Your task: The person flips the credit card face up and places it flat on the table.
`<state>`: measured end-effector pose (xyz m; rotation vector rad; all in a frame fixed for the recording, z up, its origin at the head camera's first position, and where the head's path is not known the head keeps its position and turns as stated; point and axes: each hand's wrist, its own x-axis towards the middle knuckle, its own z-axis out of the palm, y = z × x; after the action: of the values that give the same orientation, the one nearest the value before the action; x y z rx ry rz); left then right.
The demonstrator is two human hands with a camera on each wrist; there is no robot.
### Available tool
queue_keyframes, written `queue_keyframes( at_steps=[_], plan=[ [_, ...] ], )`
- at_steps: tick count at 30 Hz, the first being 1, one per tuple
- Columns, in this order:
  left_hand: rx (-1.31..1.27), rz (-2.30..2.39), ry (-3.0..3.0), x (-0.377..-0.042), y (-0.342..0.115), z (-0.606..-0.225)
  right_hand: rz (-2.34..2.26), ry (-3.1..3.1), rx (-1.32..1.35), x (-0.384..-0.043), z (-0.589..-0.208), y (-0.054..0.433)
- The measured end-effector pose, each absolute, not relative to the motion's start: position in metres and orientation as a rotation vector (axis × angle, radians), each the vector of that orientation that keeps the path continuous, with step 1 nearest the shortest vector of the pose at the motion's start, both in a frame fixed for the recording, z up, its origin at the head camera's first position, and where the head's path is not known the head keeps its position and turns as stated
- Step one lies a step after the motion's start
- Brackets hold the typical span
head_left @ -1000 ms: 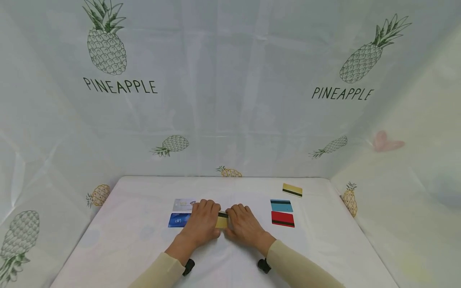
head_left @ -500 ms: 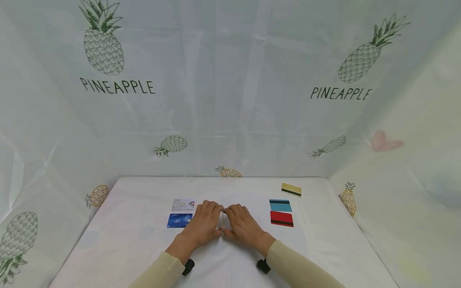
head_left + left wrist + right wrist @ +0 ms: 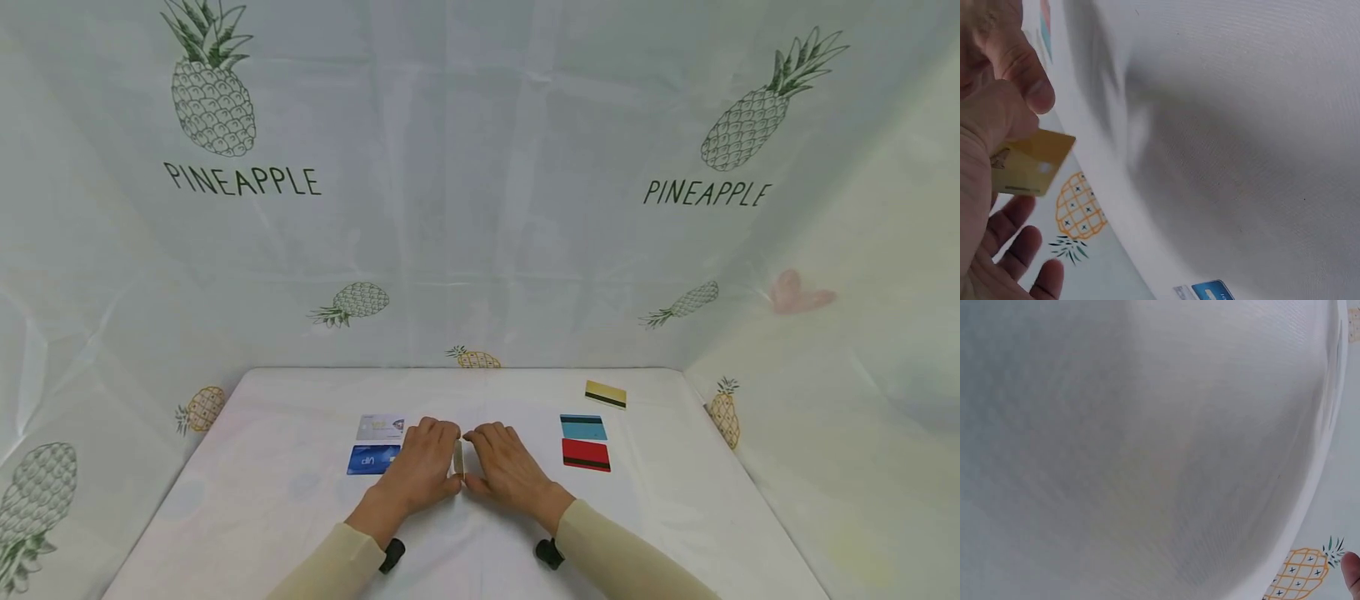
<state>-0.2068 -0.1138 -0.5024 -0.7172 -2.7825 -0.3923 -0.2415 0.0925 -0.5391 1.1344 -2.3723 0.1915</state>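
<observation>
A gold card (image 3: 459,460) stands steeply tilted between the two hands in the head view. My left hand (image 3: 422,463) pinches it with thumb and fingers. In the left wrist view the card (image 3: 1038,159) shows a plain gold face with a light chip, partly covered by the left thumb. My right hand (image 3: 508,467) is close beside it, thumb and fingers loosely bent, fingertips right by the card's edge. A right thumb (image 3: 1038,94) shows just above the left thumb, off the card's visible face. Only one fingertip (image 3: 1352,572) enters the right wrist view.
Left of the hands lie a silver card (image 3: 380,427) and a blue VIP card (image 3: 372,459). On the right lie a red card (image 3: 586,455), a light blue card (image 3: 583,427) and another gold card (image 3: 606,394), striped sides up. A pineapple-print curtain (image 3: 480,208) surrounds the white table (image 3: 300,517).
The gold card has turned from its striped face showing, through edge-on, to a steep tilt the other way. The hands have drawn together, then parted slightly at the fingertips.
</observation>
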Motion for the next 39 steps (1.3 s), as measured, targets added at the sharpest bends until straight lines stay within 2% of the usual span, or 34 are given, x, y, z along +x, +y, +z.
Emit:
queue_keyframes(
  at_steps=[11, 24, 39],
  plan=[
    [-0.572, -0.260, -2.819, -0.212, -0.116, -0.513, 0.143, -2.493, 1.028, -0.237, -0.529, 0.100],
    [-0.576, -0.164, -2.830, -0.208, -0.116, -0.517, 0.038, -2.496, 1.072, -0.235, -0.528, 0.098],
    [-0.513, -0.032, -2.841, -0.210, -0.117, -0.526, -0.062, -2.504, 0.998, -0.238, -0.535, 0.103]
  ],
)
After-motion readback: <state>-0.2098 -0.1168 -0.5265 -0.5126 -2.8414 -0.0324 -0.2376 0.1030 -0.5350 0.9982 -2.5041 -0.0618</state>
